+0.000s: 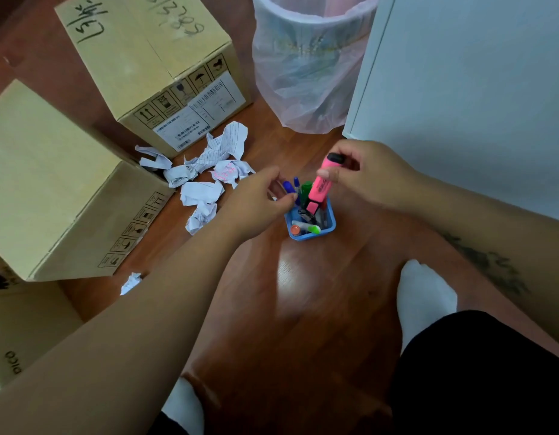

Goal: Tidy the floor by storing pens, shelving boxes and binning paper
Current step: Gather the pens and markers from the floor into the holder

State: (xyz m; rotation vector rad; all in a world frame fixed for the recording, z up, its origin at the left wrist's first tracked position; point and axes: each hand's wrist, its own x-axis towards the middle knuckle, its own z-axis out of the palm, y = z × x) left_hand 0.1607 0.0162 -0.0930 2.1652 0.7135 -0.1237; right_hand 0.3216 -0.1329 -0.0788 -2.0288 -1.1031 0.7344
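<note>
While the right hand (363, 174) pinches a stiff, light pink highlighter (320, 186) near its black cap, its tip enters the blue plastic pen holder (330, 226) on the floor. The left hand (259, 199), fingers curled, grips a blue pen (289, 186) there.

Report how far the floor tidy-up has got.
Done: several pens already stand in the blue pen holder. In hand: the right hand is lowering a pink highlighter into it, with the left hand beside it. Left: crumpled paper lies beside the lined bin, and the cardboard boxes remain unshelved.
</note>
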